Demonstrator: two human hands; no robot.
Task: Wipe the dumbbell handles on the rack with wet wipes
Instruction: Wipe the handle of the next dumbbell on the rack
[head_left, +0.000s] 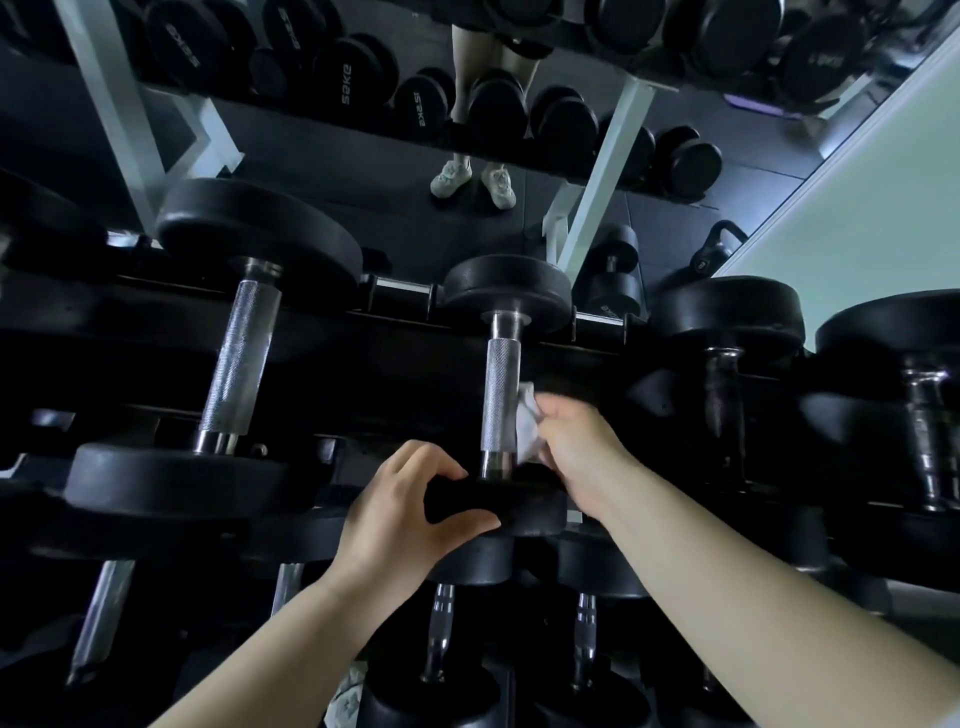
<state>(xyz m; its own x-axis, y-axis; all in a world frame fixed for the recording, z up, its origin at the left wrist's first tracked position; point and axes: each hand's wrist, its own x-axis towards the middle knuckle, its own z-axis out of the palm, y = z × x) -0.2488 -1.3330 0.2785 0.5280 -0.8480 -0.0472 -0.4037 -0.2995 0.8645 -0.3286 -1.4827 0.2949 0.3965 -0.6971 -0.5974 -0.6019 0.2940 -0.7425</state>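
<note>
A black dumbbell lies on the top tier of the rack, its knurled steel handle (501, 395) running away from me. My left hand (402, 512) grips the near head (511, 506) of this dumbbell, thumb under its rim and fingers curled over the top. My right hand (584, 452) holds a crumpled white wet wipe (529, 423) against the right side of the handle's lower half. The dumbbell's far head (506, 293) sits against the back rail.
A bigger dumbbell with a knurled handle (239, 358) lies to the left, and darker dumbbells (727, 405) to the right. A lower tier holds more handles (441, 634). A mirror behind shows the rack and a person's legs and shoes (475, 179). A pale wall (883, 197) stands on the right.
</note>
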